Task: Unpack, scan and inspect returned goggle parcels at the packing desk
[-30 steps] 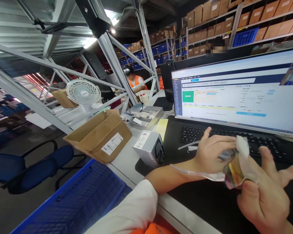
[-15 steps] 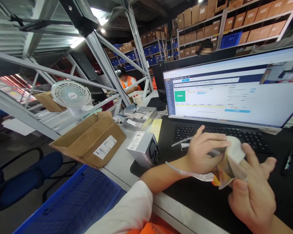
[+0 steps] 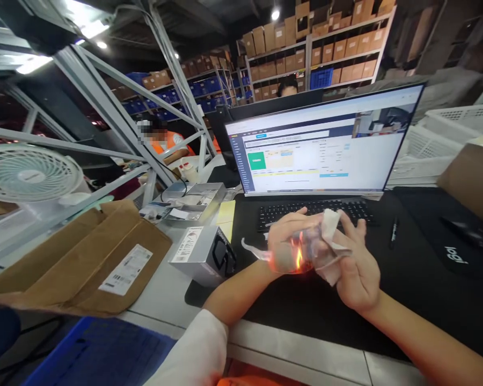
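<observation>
1. While both hands work just on the near side of the keyboard (image 3: 276,214), a shiny see-through piece (image 3: 299,258) with orange-red glints is between them, raised above the black mat (image 3: 306,308); a clear strip (image 3: 254,251) juts out at its left.
2. The left hand (image 3: 285,233) is closed on the shiny piece, near the keyboard's front edge; glare and cloth hide where the fingertips sit.
3. The right hand (image 3: 358,268), also in front of the keyboard, pinches a crumpled white cloth (image 3: 328,265) between thumb and fingers, against the piece's right side.
4. Right behind the keyboard is a lit monitor (image 3: 301,153).
5. Left of the keyboard are yellow notes (image 3: 226,217) and, nearer, a silver box (image 3: 199,262); farther left is an open cardboard box (image 3: 86,273).
6. Right of the keyboard lies a black pen (image 3: 393,233).
7. Well beyond the keyboard, to its left, is a person in an orange vest (image 3: 169,143).
</observation>
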The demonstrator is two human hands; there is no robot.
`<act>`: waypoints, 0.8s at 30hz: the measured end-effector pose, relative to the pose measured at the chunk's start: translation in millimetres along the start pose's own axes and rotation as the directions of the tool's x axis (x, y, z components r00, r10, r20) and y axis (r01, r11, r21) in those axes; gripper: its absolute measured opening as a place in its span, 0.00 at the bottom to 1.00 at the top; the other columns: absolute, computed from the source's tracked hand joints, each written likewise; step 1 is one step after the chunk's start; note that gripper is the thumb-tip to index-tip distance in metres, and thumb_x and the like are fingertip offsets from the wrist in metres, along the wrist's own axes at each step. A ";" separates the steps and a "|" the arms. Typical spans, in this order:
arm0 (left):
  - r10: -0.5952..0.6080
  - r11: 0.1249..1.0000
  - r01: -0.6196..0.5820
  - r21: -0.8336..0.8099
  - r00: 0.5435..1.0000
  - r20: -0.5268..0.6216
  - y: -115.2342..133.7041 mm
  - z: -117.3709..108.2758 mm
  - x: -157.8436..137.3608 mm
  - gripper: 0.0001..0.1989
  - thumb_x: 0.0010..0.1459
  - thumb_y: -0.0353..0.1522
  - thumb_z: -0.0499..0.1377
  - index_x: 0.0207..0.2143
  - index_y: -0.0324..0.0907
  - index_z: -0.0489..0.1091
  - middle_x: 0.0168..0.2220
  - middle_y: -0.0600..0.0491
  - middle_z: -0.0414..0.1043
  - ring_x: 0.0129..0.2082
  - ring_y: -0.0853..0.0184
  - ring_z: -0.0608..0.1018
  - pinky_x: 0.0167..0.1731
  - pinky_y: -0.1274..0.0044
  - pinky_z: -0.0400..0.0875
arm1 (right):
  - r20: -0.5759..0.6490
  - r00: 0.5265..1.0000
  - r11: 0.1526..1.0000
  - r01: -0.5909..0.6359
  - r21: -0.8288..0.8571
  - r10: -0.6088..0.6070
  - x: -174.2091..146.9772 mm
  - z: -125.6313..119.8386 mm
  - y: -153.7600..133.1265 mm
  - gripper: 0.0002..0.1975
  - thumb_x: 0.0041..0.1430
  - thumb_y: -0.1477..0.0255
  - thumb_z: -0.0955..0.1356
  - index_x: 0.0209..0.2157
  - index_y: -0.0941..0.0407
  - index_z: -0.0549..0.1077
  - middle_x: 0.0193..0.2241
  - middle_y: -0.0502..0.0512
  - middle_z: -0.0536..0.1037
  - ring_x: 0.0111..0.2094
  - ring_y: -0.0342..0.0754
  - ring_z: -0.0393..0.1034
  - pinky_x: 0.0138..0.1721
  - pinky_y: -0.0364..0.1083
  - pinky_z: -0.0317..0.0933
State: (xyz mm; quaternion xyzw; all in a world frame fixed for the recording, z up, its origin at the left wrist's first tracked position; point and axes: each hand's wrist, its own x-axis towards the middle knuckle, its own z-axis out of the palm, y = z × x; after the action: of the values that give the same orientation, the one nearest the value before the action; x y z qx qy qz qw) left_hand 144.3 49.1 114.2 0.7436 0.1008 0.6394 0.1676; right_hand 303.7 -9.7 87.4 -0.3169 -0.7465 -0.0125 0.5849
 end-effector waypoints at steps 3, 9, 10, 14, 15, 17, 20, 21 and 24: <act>-0.082 0.993 0.071 -0.099 0.990 -0.112 -2.5 2.5 -3.1 0.21 0.53 0.41 0.72 0.48 0.45 0.77 0.45 0.49 0.81 0.46 0.61 0.83 0.55 0.62 0.76 | 0.040 0.997 0.997 -0.062 0.034 0.061 -2.8 7.0 6.9 0.25 0.74 0.67 0.52 0.67 0.46 0.63 0.62 0.52 0.68 0.70 0.62 0.45 0.68 0.69 0.28; -0.236 0.919 0.121 -0.375 0.931 -0.278 -6.1 3.0 -3.3 0.17 0.60 0.45 0.66 0.48 0.52 0.71 0.46 0.55 0.77 0.49 0.62 0.82 0.55 0.64 0.76 | 0.019 0.965 0.946 -0.262 0.189 0.263 -8.8 19.5 20.6 0.23 0.74 0.65 0.56 0.64 0.52 0.68 0.63 0.60 0.67 0.69 0.59 0.51 0.70 0.66 0.35; -0.238 0.913 0.120 -0.389 0.933 -0.271 -5.8 2.2 -1.8 0.16 0.61 0.45 0.65 0.49 0.53 0.71 0.46 0.56 0.77 0.49 0.63 0.82 0.56 0.65 0.76 | 0.021 0.954 0.927 -0.297 0.231 0.300 -7.9 19.1 20.0 0.23 0.74 0.63 0.56 0.63 0.54 0.70 0.62 0.62 0.68 0.67 0.59 0.55 0.69 0.65 0.39; -0.307 0.874 0.188 -0.448 0.929 -0.209 -6.5 -0.1 0.8 0.16 0.63 0.47 0.62 0.50 0.53 0.69 0.47 0.55 0.78 0.50 0.62 0.82 0.53 0.67 0.77 | 0.009 0.885 0.821 -0.436 0.368 0.466 0.8 10.6 11.0 0.24 0.72 0.56 0.59 0.50 0.58 0.77 0.45 0.63 0.79 0.49 0.56 0.74 0.56 0.58 0.66; -0.345 0.862 0.225 -0.454 0.917 -0.201 -7.4 0.0 -0.2 0.18 0.63 0.48 0.61 0.51 0.53 0.68 0.48 0.54 0.79 0.50 0.62 0.82 0.53 0.66 0.76 | -0.002 0.857 0.791 -0.474 0.386 0.515 4.0 7.8 8.4 0.24 0.71 0.54 0.60 0.42 0.58 0.78 0.37 0.61 0.79 0.40 0.54 0.75 0.47 0.54 0.71; -0.427 0.835 0.303 -0.459 0.884 -0.193 -9.1 0.9 -3.4 0.22 0.63 0.53 0.59 0.52 0.53 0.67 0.49 0.52 0.78 0.51 0.60 0.82 0.53 0.64 0.75 | -0.009 0.797 0.722 -0.542 0.430 0.604 10.5 2.7 4.0 0.26 0.69 0.50 0.62 0.30 0.57 0.74 0.23 0.54 0.73 0.24 0.47 0.68 0.27 0.46 0.69; -0.506 0.789 0.378 -0.485 0.847 -0.162 -9.1 4.4 -8.4 0.27 0.60 0.57 0.58 0.54 0.52 0.65 0.51 0.50 0.78 0.52 0.58 0.81 0.55 0.62 0.73 | 0.099 0.733 0.591 -0.614 0.524 0.673 17.0 -2.0 -0.2 0.28 0.67 0.47 0.63 0.27 0.57 0.70 0.17 0.50 0.65 0.16 0.42 0.59 0.15 0.42 0.59; -0.521 0.773 0.396 -0.495 0.843 -0.138 -7.8 6.2 -9.6 0.29 0.60 0.57 0.58 0.55 0.52 0.64 0.51 0.49 0.78 0.52 0.58 0.81 0.56 0.62 0.73 | 0.154 0.721 0.549 -0.631 0.549 0.675 17.1 -2.9 -1.1 0.28 0.66 0.46 0.64 0.30 0.57 0.71 0.18 0.50 0.66 0.16 0.43 0.60 0.14 0.42 0.59; -0.517 0.752 0.430 -0.500 0.855 -0.041 0.1 13.5 -12.5 0.30 0.62 0.58 0.55 0.58 0.52 0.61 0.53 0.46 0.77 0.57 0.55 0.78 0.57 0.58 0.72 | 0.262 0.717 0.492 -0.654 0.575 0.646 9.4 -5.6 -1.9 0.26 0.66 0.47 0.64 0.36 0.58 0.72 0.19 0.50 0.68 0.15 0.44 0.62 0.12 0.41 0.58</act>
State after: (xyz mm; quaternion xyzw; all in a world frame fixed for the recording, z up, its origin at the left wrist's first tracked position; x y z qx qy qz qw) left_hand 155.5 42.9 101.0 0.5695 0.1417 0.6436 0.4913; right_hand 306.5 -9.1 98.1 -0.3587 -0.5331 0.4613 0.6118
